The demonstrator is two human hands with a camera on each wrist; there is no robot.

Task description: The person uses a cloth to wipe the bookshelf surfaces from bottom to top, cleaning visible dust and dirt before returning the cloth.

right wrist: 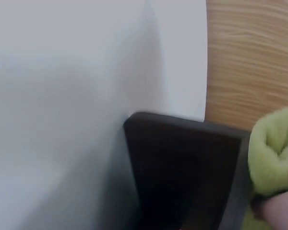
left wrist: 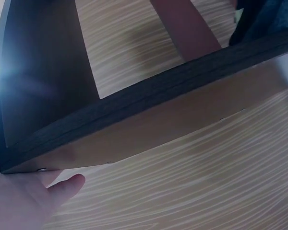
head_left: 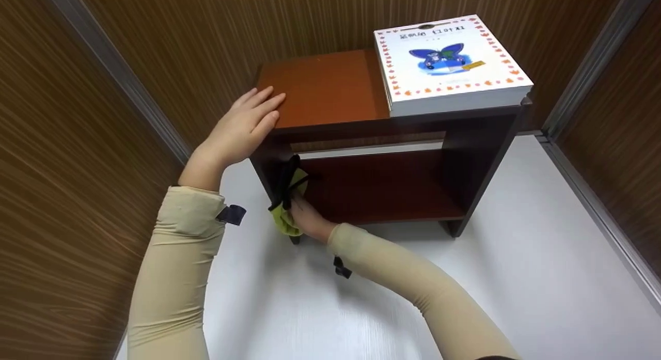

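A small dark-brown two-tier shelf stand (head_left: 323,89) stands before me. My left hand (head_left: 238,126) rests on its top left corner, fingers spread over the orange-brown top. In the left wrist view the thumb shows beside the dark frame edge (left wrist: 149,98). My right hand (head_left: 311,219) grips a yellow-green cloth (head_left: 284,221) with black edging against the left side panel, near the lower board (head_left: 382,189). Part of that hand is hidden by the bunched cloth. The right wrist view shows a fold of the cloth (right wrist: 273,163) at the dark panel (right wrist: 177,163).
A thick white book (head_left: 454,86) with a blue butterfly cover lies on the right half of the top. Wood-grain walls (head_left: 320,19) enclose the stand at the back and both sides. Underneath is a glossy white floor (head_left: 320,318).
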